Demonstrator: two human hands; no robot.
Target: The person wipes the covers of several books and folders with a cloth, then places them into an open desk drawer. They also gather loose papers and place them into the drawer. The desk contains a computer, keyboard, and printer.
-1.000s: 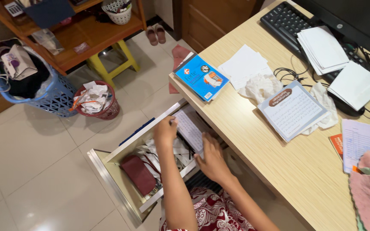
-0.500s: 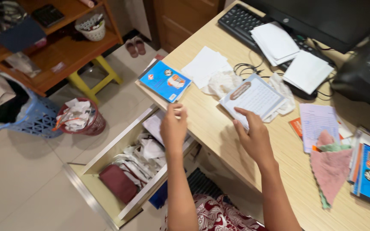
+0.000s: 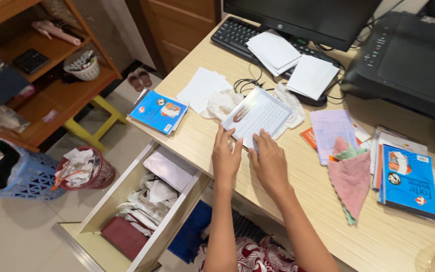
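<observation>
On booklet (image 3: 258,117) now — both hands, ex-drawer.

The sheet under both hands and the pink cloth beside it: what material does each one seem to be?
The sheet looks like glossy laminated paper or thin card: light glares off its top. The left hand and right hand press on its near edge. The pink cloth looks like soft, matte fabric, perhaps microfibre: it lies limp and folded on the desk, which shows a pale wood-grain laminate.

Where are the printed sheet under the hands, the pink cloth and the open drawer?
printed sheet (image 3: 260,113), head view, middle of the page.
pink cloth (image 3: 349,176), head view, centre of the fabric.
open drawer (image 3: 169,221), head view, near side wall.
</observation>
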